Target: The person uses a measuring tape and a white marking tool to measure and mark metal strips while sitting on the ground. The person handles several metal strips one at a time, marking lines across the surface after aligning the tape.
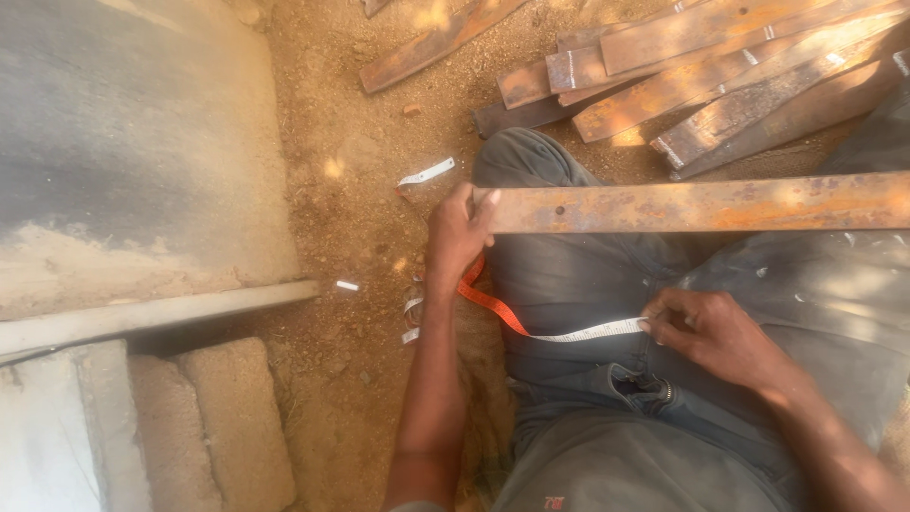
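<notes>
A long rusty flat steel bar [701, 205] lies across my lap, running from its left end off past the right edge. My left hand [457, 237] grips that left end and also pinches the orange end of a measuring tape [531, 327] beneath it. The tape sags across my dark trousers to my right hand [706, 327], which pinches its white part between thumb and fingers.
A heap of rusty steel bars [720, 76] lies on the reddish dirt at the top right. A grey concrete slab [133, 142] fills the left, with a pale ledge [152, 313] and blocks [227, 417] below. Small white scraps [427, 173] dot the ground.
</notes>
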